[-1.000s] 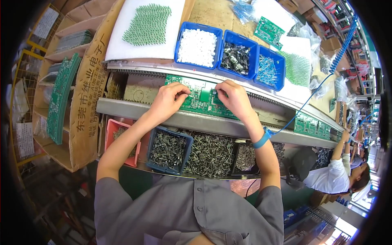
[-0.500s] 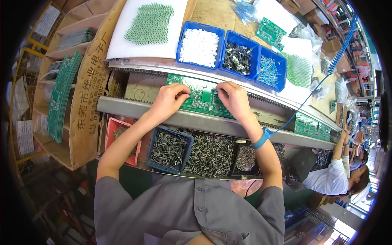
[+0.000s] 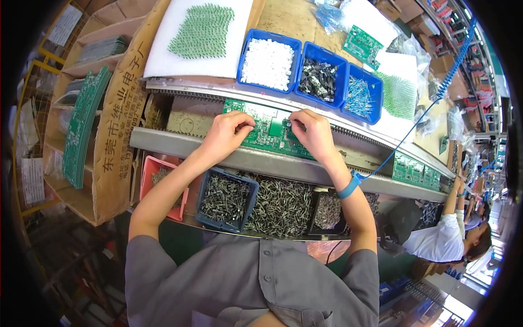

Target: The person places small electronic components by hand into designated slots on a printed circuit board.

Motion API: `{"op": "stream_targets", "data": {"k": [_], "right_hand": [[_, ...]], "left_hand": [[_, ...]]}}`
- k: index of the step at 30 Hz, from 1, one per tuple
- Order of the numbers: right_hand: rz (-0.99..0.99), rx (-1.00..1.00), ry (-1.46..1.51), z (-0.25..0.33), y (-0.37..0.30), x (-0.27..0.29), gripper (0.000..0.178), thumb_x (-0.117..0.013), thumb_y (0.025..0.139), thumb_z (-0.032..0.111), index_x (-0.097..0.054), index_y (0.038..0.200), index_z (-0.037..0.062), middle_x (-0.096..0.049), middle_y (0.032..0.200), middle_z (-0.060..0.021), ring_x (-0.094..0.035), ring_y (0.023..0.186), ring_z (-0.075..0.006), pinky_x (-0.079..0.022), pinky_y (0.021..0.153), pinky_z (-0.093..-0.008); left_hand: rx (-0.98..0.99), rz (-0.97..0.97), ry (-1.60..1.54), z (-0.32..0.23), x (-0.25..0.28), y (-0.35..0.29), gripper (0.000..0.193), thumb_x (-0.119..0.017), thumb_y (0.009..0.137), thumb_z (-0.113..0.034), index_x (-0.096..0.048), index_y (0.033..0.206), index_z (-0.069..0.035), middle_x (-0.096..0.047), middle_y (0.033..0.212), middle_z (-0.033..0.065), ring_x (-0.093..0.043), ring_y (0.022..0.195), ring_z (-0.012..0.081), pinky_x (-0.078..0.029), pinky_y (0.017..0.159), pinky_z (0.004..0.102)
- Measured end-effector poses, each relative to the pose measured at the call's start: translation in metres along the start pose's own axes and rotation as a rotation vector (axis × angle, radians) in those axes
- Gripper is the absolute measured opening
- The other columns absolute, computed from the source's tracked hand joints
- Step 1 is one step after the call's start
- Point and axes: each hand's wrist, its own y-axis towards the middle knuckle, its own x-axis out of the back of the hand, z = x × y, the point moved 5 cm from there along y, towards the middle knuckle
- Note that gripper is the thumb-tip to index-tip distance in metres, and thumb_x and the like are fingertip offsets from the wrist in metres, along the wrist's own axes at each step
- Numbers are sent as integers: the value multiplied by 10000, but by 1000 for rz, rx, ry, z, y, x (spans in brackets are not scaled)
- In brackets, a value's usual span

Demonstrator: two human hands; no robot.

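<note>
Left hand (image 3: pixel 224 135): grip pinched over the board's left part, any load hidden. Board (image 3: pixel 272 143) sits in the track (image 3: pixel 188 122), unfinished by my reckoning (filled share unclear). Right hand (image 3: pixel 316 136): pinched likewise, load untellable.

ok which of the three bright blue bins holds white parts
The leftmost bright blue plastic bin, heaped with small white parts; the middle bin holds black parts, the rightmost bin thin bluish parts.

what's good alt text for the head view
A person's bare left hand and right hand are over a green rectangular circuit board between grey metal rails. Three blue plastic bins of small parts stand beyond; a brown cardboard box holding green boards stands left.
</note>
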Motion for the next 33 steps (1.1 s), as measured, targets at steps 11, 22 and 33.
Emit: {"op": "stream_targets", "data": {"k": [11,22,33], "right_hand": [[28,-16,-54,3,3,0,95,-632,747,19,-642,832,59,-630,765,-88,-626,649,-284,-506,579,-369],[110,-49,-24,-1,4,4,87,-630,775,38,-655,859,41,-645,821,-116,-634,713,-316,-518,635,-392],[87,-31,3,-3,2,1,97,-628,753,17,-648,847,35,-638,769,-118,-630,688,-316,-509,617,-391]], "left_hand": [[-22,-13,-1,0,0,-1,80,-634,806,-11,-642,882,14,-642,795,128,-617,658,234,-498,614,324],[-28,-15,-11,0,-1,0,79,-630,802,-1,-640,878,15,-638,792,123,-615,659,228,-497,608,319],[-10,-10,-13,1,0,0,69,-631,804,-3,-642,871,13,-640,796,121,-618,668,227,-496,603,318]]}}
